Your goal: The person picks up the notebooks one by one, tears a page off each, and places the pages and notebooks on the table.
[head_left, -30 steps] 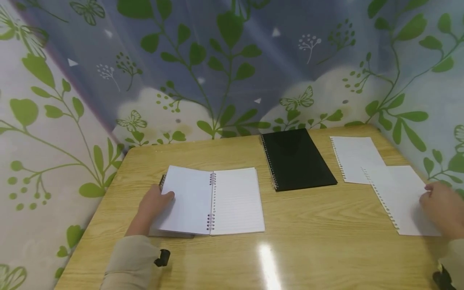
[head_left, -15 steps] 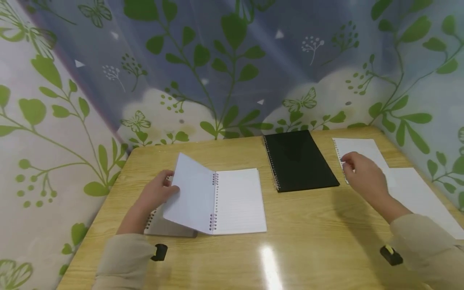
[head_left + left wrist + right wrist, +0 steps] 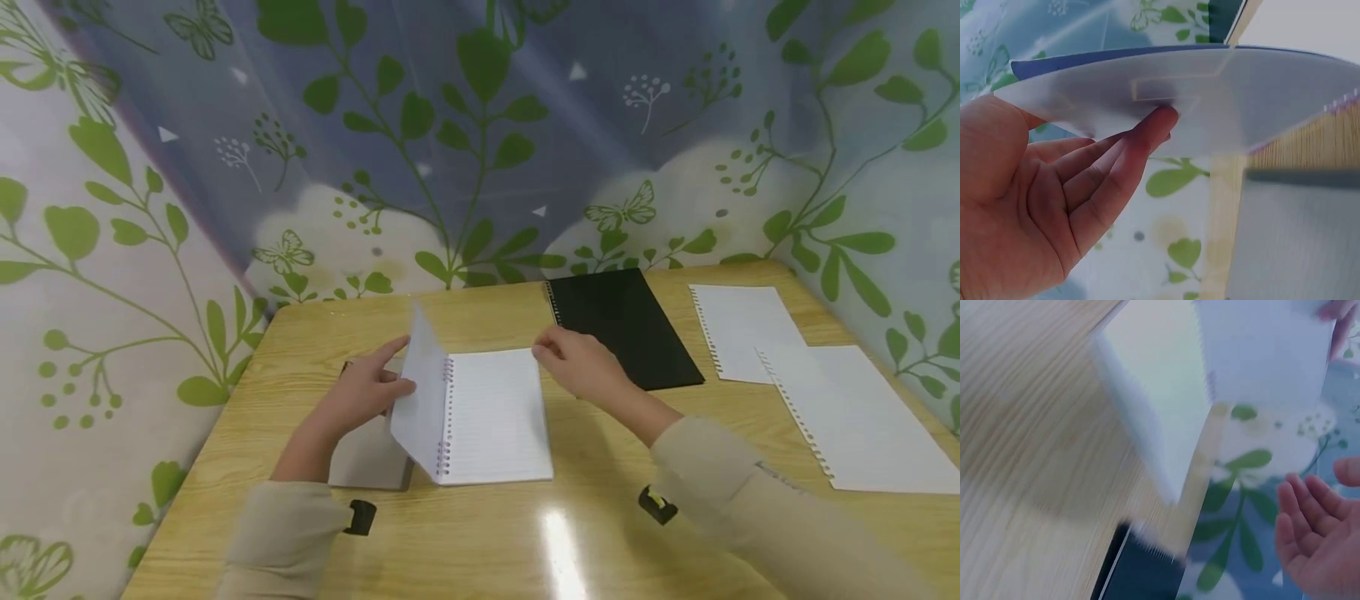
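Observation:
A spiral notebook (image 3: pixel 495 417) lies open at lined pages, left of the table's middle. Its left leaf (image 3: pixel 426 392) stands steeply raised on the rings. My left hand (image 3: pixel 360 396) pinches that leaf by its outer edge, thumb on the inner side and fingers behind. From the left wrist, the leaf (image 3: pixel 1210 106) crosses above the extended fingers (image 3: pixel 1110 175). My right hand (image 3: pixel 585 367) hovers at the notebook's upper right corner, fingers loosely bent. The right wrist view shows that hand (image 3: pixel 1322 537) holding nothing. Beneath the raised leaf lies a grey-covered spiral notebook (image 3: pixel 369 457).
A black spiral notebook (image 3: pixel 630 317) lies at the back, partly behind the right hand. Two loose sheets with perforated edges, one farther back (image 3: pixel 742 325) and one nearer (image 3: pixel 855 417), overlap at the right. Leaf-patterned cloth (image 3: pixel 450 150) hangs along the table's rear edge and sides.
My right hand has swung left from the loose sheets to the notebook's upper right corner. My left hand has lifted the leaf from nearly flat to steep, moving right and uncovering more grey notebook.

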Available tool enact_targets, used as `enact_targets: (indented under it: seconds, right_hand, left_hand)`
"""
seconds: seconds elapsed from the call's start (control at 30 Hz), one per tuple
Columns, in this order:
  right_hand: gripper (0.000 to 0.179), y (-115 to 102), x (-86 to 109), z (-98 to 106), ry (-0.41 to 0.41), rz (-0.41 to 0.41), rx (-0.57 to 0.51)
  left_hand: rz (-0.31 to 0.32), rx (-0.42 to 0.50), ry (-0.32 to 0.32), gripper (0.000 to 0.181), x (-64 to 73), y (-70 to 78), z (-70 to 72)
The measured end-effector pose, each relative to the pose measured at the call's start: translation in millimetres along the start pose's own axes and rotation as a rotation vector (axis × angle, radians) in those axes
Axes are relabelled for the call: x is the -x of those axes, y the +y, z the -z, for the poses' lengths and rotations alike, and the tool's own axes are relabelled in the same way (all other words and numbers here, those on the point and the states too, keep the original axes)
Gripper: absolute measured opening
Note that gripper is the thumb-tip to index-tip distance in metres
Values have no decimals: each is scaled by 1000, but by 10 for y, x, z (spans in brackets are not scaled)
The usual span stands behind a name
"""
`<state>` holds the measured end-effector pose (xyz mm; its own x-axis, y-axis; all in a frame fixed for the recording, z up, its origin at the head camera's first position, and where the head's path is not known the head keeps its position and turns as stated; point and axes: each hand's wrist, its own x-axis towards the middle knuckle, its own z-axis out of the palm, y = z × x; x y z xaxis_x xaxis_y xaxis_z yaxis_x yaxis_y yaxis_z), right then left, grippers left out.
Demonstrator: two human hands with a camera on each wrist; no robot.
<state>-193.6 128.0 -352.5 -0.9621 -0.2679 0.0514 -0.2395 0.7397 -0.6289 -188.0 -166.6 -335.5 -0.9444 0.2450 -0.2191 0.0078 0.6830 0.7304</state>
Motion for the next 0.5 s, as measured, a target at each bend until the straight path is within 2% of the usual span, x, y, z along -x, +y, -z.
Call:
enact_targets:
  seconds: [0.2,0.27,0.37,0.5]
  right_hand:
    - [49,-372,-156,-197,-195,-27,-222]
    - [56,-457,-192,-254,-237,-65,-284]
    - [58,-534,-233,-317,-250,-121,-330]
    - [53,-563,-266,-346,-229,-183,-386]
  left_hand:
    - [-1,-37,12,63,-48,140,-238]
    - [-14,-51,17,59,-65,192,-320]
    - [-51,-96,37,52,-87,255,-408]
    - [-110,-144,57,36,-104,299,-473]
